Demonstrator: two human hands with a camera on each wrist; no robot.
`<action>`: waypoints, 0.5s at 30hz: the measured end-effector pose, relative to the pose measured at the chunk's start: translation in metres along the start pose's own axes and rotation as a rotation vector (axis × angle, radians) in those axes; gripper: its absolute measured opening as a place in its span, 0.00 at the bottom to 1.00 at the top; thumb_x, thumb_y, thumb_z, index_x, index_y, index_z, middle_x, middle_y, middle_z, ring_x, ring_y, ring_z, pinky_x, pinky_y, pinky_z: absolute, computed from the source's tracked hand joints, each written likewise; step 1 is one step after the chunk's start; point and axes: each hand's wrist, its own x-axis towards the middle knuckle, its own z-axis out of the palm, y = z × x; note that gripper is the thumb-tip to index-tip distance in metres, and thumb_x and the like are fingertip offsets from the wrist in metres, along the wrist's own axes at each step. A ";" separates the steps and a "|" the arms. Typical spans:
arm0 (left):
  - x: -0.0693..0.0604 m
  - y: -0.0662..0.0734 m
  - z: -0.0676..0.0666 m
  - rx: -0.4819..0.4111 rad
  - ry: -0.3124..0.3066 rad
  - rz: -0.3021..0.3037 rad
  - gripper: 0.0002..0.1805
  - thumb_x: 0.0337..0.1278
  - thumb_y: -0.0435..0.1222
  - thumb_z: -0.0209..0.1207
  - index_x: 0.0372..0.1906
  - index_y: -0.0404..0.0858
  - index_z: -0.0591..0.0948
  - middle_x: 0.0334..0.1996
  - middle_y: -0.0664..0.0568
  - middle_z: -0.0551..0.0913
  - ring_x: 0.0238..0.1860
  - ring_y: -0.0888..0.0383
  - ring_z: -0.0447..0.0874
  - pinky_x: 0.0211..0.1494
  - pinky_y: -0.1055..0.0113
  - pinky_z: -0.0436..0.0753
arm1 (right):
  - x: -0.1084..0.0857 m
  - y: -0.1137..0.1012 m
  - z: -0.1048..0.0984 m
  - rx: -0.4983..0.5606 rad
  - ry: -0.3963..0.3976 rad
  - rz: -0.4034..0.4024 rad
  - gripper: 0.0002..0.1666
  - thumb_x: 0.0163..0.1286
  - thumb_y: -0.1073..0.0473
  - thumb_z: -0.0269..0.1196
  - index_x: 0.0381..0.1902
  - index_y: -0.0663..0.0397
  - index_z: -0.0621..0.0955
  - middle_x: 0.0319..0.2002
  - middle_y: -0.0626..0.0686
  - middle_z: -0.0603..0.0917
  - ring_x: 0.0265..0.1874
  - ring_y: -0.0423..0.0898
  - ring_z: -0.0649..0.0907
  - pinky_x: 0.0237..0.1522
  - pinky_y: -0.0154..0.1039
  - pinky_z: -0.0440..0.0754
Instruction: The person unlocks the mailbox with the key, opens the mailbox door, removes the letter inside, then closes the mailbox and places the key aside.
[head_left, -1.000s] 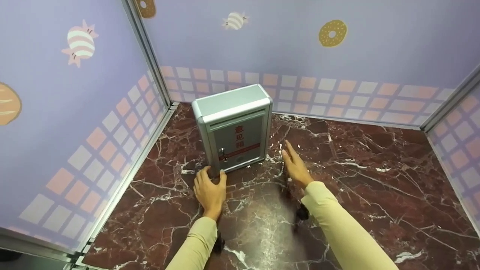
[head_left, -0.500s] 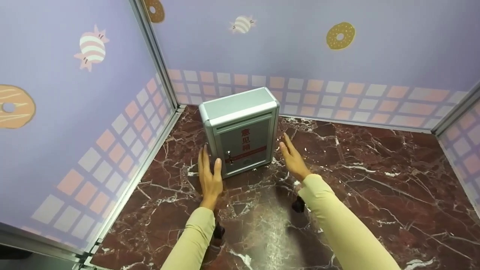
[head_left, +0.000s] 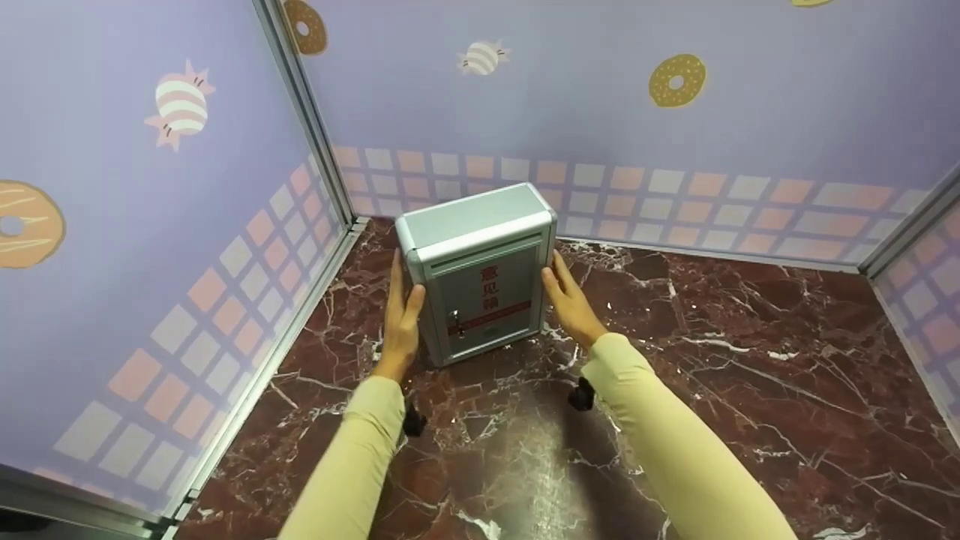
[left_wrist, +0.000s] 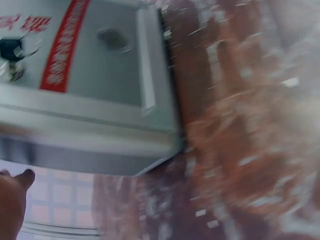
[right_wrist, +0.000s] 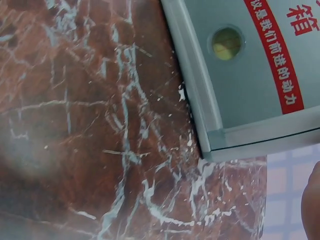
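A silver metal suggestion box (head_left: 484, 277) with red Chinese lettering and a red stripe stands upright on the marbled surface. Keys (head_left: 456, 321) hang from the lock at the left of its front panel; in the left wrist view one key (left_wrist: 11, 49) shows a black head. My left hand (head_left: 401, 326) lies along the box's left side, fingers straight and thumb by the front edge. On the opposite side my right hand (head_left: 574, 304) touches the right edge with extended fingers. Fingertips of both hands are partly hidden behind the box. The left wrist view is blurred.
Purple wall panels with candy and doughnut pictures enclose the dark red marbled surface (head_left: 720, 390). The back wall (head_left: 600, 112) rises behind the box. A metal rail (head_left: 247, 390) runs along the left edge. Dark wrist mounts (head_left: 581, 394) sit under the sleeves.
My left hand has moved up from the box's lower left corner, its fingers straightening along the side. My right hand has come in leftward to the box, which stays standing.
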 end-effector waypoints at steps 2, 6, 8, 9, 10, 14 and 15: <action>0.008 0.005 -0.004 -0.042 -0.040 -0.008 0.39 0.75 0.46 0.46 0.79 0.40 0.42 0.78 0.45 0.43 0.76 0.48 0.42 0.74 0.50 0.42 | 0.001 0.000 0.003 -0.008 0.002 -0.004 0.37 0.81 0.47 0.44 0.79 0.50 0.46 0.77 0.55 0.46 0.74 0.53 0.49 0.72 0.47 0.46; 0.015 0.023 -0.008 -0.110 -0.099 -0.039 0.48 0.69 0.56 0.50 0.79 0.38 0.40 0.77 0.42 0.40 0.76 0.47 0.40 0.74 0.52 0.43 | 0.000 0.003 0.010 -0.008 0.032 -0.015 0.35 0.82 0.49 0.44 0.78 0.57 0.50 0.76 0.58 0.51 0.73 0.53 0.54 0.71 0.44 0.51; 0.017 0.031 -0.008 -0.132 -0.101 -0.053 0.52 0.66 0.59 0.52 0.78 0.37 0.39 0.77 0.41 0.39 0.76 0.48 0.40 0.74 0.53 0.44 | -0.001 0.005 0.014 0.008 0.058 -0.031 0.34 0.82 0.50 0.45 0.77 0.59 0.53 0.75 0.59 0.54 0.72 0.53 0.58 0.71 0.42 0.54; 0.018 0.035 -0.006 -0.143 -0.098 -0.058 0.53 0.65 0.60 0.52 0.78 0.36 0.39 0.77 0.41 0.39 0.76 0.49 0.39 0.74 0.54 0.44 | -0.001 0.006 0.015 0.018 0.071 -0.044 0.33 0.82 0.51 0.46 0.77 0.60 0.55 0.75 0.60 0.56 0.72 0.53 0.59 0.70 0.42 0.56; 0.019 0.037 -0.005 -0.158 -0.096 -0.059 0.54 0.64 0.61 0.53 0.78 0.36 0.39 0.77 0.41 0.38 0.76 0.49 0.39 0.74 0.55 0.44 | -0.002 0.007 0.017 0.023 0.090 -0.054 0.33 0.81 0.52 0.46 0.77 0.60 0.56 0.74 0.60 0.57 0.71 0.53 0.60 0.70 0.42 0.57; 0.024 0.037 0.004 -0.199 -0.089 -0.062 0.57 0.60 0.66 0.50 0.78 0.36 0.37 0.78 0.43 0.36 0.76 0.51 0.37 0.74 0.56 0.43 | -0.004 0.009 0.020 0.011 0.161 -0.084 0.31 0.81 0.54 0.48 0.76 0.56 0.58 0.73 0.59 0.61 0.70 0.53 0.63 0.69 0.43 0.60; 0.025 0.037 0.007 -0.206 -0.085 -0.058 0.58 0.58 0.67 0.49 0.78 0.36 0.37 0.78 0.43 0.36 0.76 0.51 0.37 0.74 0.56 0.42 | -0.005 0.009 0.020 -0.001 0.178 -0.084 0.31 0.81 0.54 0.49 0.76 0.56 0.58 0.72 0.59 0.62 0.70 0.53 0.63 0.68 0.43 0.60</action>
